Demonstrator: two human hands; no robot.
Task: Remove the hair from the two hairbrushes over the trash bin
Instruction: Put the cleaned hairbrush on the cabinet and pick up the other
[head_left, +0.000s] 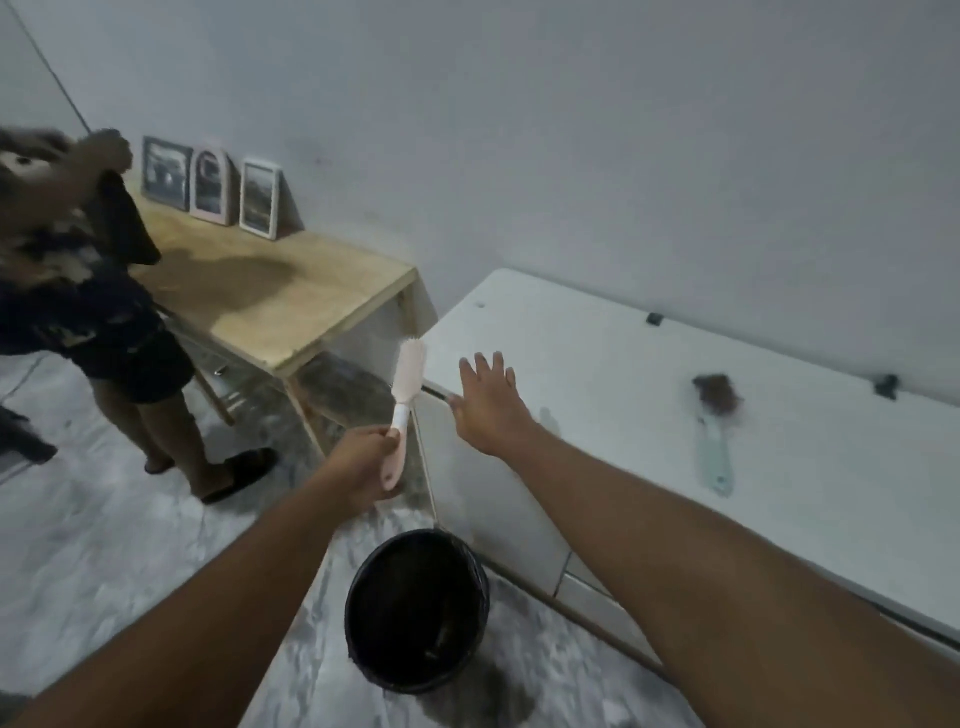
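White cabinet top (597, 364), frame right: teal-handled hairbrush (712, 447) matted with brown hair awaits. Centre, left hand (363, 460) grips pink plastic hairbrush (407, 387) by its handle, freeing seemingly clean bristles, up-frame of black round trash bin (415, 613); right hand (488, 405) spread, empty.

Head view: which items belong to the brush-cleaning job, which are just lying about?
Job: pink hairbrush in left hand; hair-clogged blue hairbrush on white cabinet; black trash bin; right hand, empty.
Lying about: three picture frames, wooden table, bystander.
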